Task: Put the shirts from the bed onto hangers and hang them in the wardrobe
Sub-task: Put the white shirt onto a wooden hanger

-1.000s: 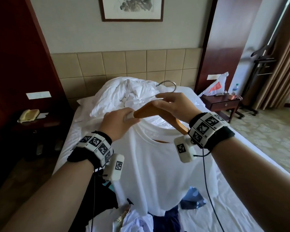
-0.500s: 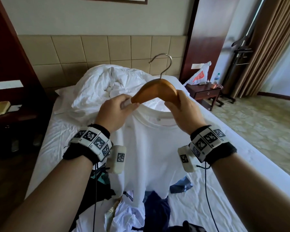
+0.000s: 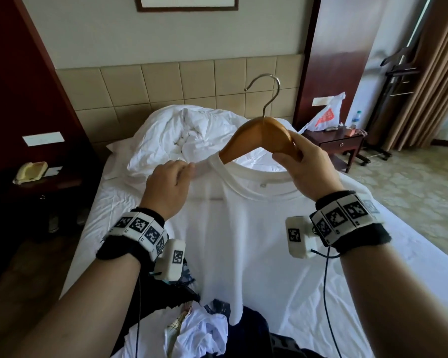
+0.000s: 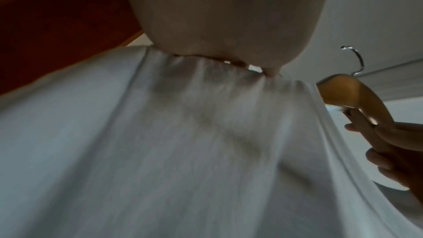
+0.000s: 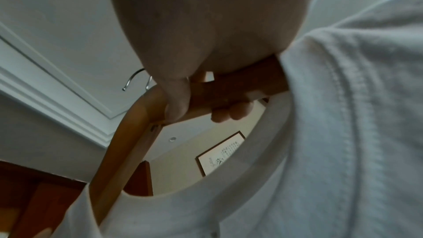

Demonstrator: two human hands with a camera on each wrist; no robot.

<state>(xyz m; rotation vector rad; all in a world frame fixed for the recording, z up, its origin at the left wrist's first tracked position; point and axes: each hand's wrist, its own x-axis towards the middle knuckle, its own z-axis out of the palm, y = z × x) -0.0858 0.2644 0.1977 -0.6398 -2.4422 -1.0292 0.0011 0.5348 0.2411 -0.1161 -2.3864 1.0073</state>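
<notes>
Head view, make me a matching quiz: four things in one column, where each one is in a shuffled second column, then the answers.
Things:
1. hanger
2. white shirt
3. telephone
4. plastic bag

Places:
A. on the far right nightstand
B. gripped by the right hand
C. on the dark nightstand at left
D. pinched at the shoulder by the left hand

Pairs: 1-B, 2-D, 3-C, 4-A
</notes>
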